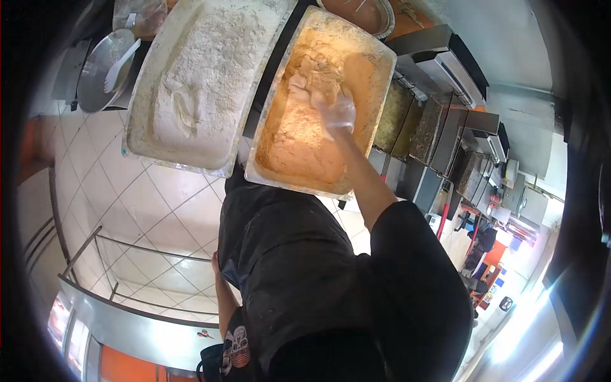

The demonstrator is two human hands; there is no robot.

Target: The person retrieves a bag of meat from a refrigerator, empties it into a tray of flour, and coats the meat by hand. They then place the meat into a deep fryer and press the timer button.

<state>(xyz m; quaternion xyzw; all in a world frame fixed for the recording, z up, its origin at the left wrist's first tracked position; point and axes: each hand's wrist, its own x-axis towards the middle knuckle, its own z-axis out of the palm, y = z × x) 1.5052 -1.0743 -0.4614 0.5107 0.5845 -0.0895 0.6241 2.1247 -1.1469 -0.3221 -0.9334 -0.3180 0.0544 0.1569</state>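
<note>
My right hand, in a clear plastic glove, is down in a pale tub of orange-tinted flour. Under and beside its fingers lie lumpy, flour-coated pieces; their kind does not show. Flour and blur hide how the fingers are set. My left hand hangs low at my side by the dark apron, its fingers mostly out of sight. Left of the orange-tinted flour stands a second tub of white flour, with a coated, curved shape partly sunk in it.
A metal bowl with a white slotted spoon sits at the far left. Another round container stands behind the orange-tinted flour. Fryers with wire baskets line the right side. Behind me runs a steel counter over a tiled floor.
</note>
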